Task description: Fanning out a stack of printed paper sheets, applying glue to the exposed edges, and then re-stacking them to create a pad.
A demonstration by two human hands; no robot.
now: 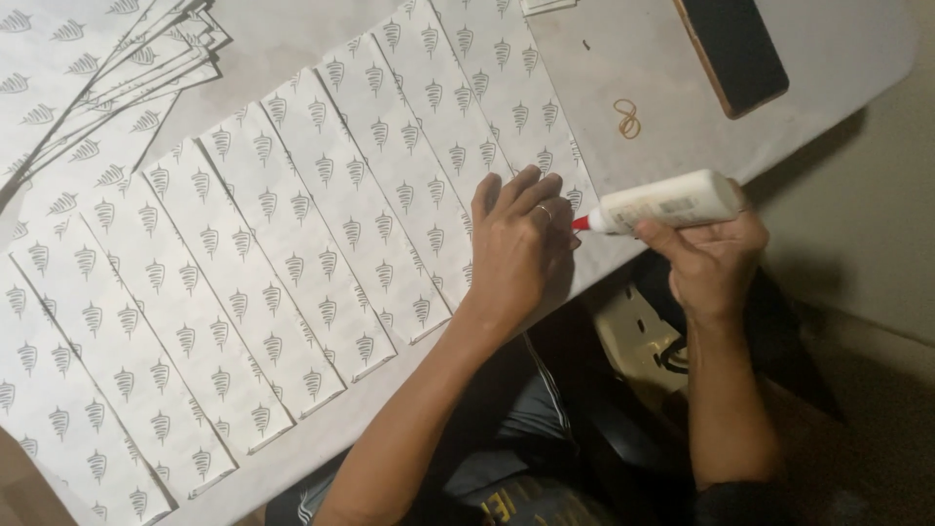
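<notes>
My left hand [516, 244] lies flat, fingers together, pressing down on the near end of a white printed paper strip [487, 117] at the table's front edge. My right hand [711, 258] grips a white glue bottle [667, 202] held sideways. Its red nozzle [581, 223] points at the strip's edge right beside my left fingers. Several more white strips with a grey leaf-like pattern [243, 263] lie side by side in a row across the table, overlapping slightly.
A loose pile of the same printed sheets [107, 68] sits at the far left. A rubber band [627, 119] and a dark board with a wooden edge [732, 49] lie on the grey table [828, 58] at the right. My legs are below the table edge.
</notes>
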